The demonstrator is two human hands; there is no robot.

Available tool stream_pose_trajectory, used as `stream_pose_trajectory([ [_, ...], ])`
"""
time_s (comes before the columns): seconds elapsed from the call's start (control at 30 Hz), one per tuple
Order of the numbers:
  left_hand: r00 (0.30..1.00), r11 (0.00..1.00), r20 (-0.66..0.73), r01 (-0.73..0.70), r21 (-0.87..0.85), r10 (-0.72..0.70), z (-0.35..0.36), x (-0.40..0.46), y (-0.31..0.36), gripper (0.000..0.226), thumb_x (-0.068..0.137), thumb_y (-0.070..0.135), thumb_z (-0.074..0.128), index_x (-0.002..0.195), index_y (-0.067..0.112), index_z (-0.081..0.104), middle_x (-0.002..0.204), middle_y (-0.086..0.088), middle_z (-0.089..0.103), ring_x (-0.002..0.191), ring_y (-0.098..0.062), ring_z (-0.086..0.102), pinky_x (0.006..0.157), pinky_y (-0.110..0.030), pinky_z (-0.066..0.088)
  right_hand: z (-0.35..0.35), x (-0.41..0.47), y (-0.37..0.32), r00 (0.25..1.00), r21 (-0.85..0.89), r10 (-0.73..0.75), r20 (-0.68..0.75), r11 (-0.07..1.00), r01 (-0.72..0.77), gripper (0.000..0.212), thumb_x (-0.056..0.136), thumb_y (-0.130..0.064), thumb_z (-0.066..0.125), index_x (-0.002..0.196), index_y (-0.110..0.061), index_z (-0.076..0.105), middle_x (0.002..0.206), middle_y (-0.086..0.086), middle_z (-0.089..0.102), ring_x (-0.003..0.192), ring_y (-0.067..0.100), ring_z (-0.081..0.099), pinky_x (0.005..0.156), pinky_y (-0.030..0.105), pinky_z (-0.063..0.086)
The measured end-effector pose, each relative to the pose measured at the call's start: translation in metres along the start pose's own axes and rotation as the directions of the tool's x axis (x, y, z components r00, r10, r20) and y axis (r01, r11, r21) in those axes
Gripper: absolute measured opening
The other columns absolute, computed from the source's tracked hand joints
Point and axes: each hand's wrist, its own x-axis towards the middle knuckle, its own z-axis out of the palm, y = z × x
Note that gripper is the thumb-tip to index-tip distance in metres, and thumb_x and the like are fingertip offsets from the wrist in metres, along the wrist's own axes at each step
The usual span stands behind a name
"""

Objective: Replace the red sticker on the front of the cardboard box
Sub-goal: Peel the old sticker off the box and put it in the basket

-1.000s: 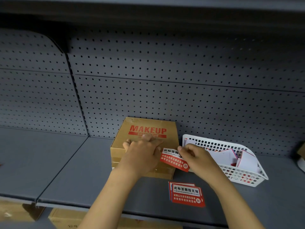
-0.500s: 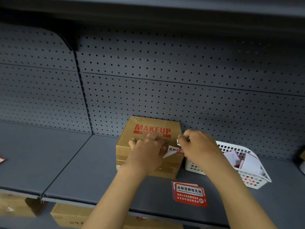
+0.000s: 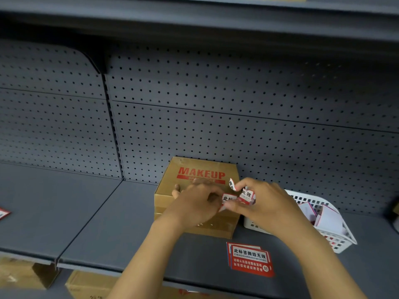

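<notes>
Since a moment ago the red and white sticker has gone from a flat piece peeling off the box front to a crumpled, folded wad, and both hands are now on it instead of just one. It sits up in front of the top right part of the brown cardboard box with red MAKEUP print, clear of the front face.

Going left to right: a small red and white label lies at the far left edge of the grey metal shelf. Below the shelf lip, a couple of brown cartons peek out. The box stands against the grey perforated back panel.

The person's left hand covers the middle of the box front, fingers curled, thumb and fingertips pinched on the left end of the sticker. The right hand is closed on the other end, with one white curl of it poking up above the fingers. Between them the hands hide most of the box front, so whether any sticker is left on it can't be told.

Nearer the shelf edge, a small stack of flat red rectangular stickers with white Chinese text lies just in front of the box's right corner. A white plastic mesh basket holding white backing papers sits right of the box, partly behind the right wrist.
</notes>
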Motion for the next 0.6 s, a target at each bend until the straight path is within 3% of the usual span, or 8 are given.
stream_pose_trajectory([
  [0.07,0.998,0.999,-0.064,0.001,-0.038,-0.004,0.002,0.001,0.001,0.023,0.085,0.049,0.041,0.085,0.05,0.065,0.093,0.025,0.063,0.099,-0.008,0.059,0.103,-0.062,0.039,0.001,0.002,0.002,0.996,0.079,-0.015,-0.086,0.997,0.022,0.033,0.083,-0.064,0.06,0.106,-0.041,0.062,0.097,-0.012,0.071,0.088,0.013,0.064,0.07,0.034,0.053],
  [0.13,0.993,0.998,-0.112,0.031,-0.057,-0.037,0.003,0.001,0.004,0.019,0.089,0.044,0.051,0.086,0.046,0.07,0.088,0.025,0.065,0.095,-0.009,0.061,0.102,-0.062,0.041,0.002,0.004,0.004,0.993,0.149,-0.011,-0.121,0.988,0.03,0.022,0.087,-0.056,0.058,0.1,-0.038,0.063,0.088,-0.01,0.074,0.077,0.011,0.066,0.07,0.037,0.056],
  [0.27,0.979,0.993,-0.179,0.08,-0.087,-0.095,0.0,-0.002,0.012,0.02,0.09,0.041,0.056,0.081,0.052,0.07,0.082,0.03,0.068,0.1,-0.007,0.06,0.108,-0.059,0.037,0.007,0.006,0.013,0.988,0.225,0.019,-0.154,0.974,0.016,0.011,0.087,-0.043,0.061,0.097,-0.038,0.061,0.086,-0.01,0.076,0.067,0.014,0.068,0.069,0.042,0.059],
  [0.37,0.978,0.991,-0.167,0.113,-0.075,-0.124,-0.004,-0.003,0.014,0.026,0.09,0.047,0.059,0.068,0.059,0.067,0.084,0.036,0.064,0.112,-0.007,0.057,0.112,-0.057,0.033,0.009,0.005,0.02,0.987,0.246,0.035,-0.159,0.969,0.005,0.015,0.084,-0.034,0.065,0.098,-0.038,0.06,0.093,-0.011,0.075,0.067,0.013,0.066,0.063,0.038,0.056],
  [0.5,0.992,0.998,-0.113,0.049,-0.038,-0.053,0.0,-0.006,0.013,0.034,0.09,0.043,0.057,0.068,0.069,0.059,0.077,0.042,0.06,0.109,-0.01,0.061,0.108,-0.058,0.038,0.013,0.002,0.021,0.988,0.111,-0.001,-0.156,0.994,0.018,0.029,0.088,-0.048,0.062,0.116,-0.044,0.058,0.089,-0.014,0.071,0.078,0.01,0.063,0.058,0.026,0.045],
  [0.6,0.996,1.0,-0.088,0.015,-0.001,-0.015,0.004,-0.009,0.015,0.032,0.093,0.033,0.05,0.08,0.058,0.064,0.074,0.033,0.061,0.106,-0.016,0.06,0.106,-0.062,0.034,0.015,0.004,0.019,0.984,-0.015,-0.058,-0.168,0.998,0.056,0.044,0.086,-0.065,0.055,0.126,-0.047,0.057,0.101,-0.012,0.07,0.1,0.014,0.065,0.068,0.026,0.042],
])
